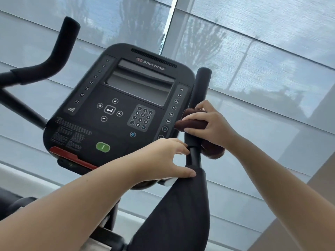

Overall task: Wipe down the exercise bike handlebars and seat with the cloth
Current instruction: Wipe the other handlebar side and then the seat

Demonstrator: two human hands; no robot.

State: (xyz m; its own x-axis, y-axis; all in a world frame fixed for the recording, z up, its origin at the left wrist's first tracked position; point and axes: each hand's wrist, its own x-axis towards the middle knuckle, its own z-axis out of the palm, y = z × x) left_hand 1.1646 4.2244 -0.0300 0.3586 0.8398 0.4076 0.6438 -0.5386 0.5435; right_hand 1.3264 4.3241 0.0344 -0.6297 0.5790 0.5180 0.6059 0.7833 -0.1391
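The black right handlebar [200,91] of the exercise bike rises just right of the console. My right hand [210,125] is wrapped around its middle, pressing a dark brown cloth [192,124] onto the grip; more cloth hangs below my wrist. My left hand [163,160] holds the thinner bar and the wide padded section [181,205] below, thumb and fingers curled around the joint. The left handlebar [59,46] curves up at the far left, untouched. The seat is out of view.
The black Star Trac console [117,105] with keypad, green button and red strip sits between the handlebars. Behind it a large window with translucent blinds [253,60] fills the background. A pale sill runs along the lower left.
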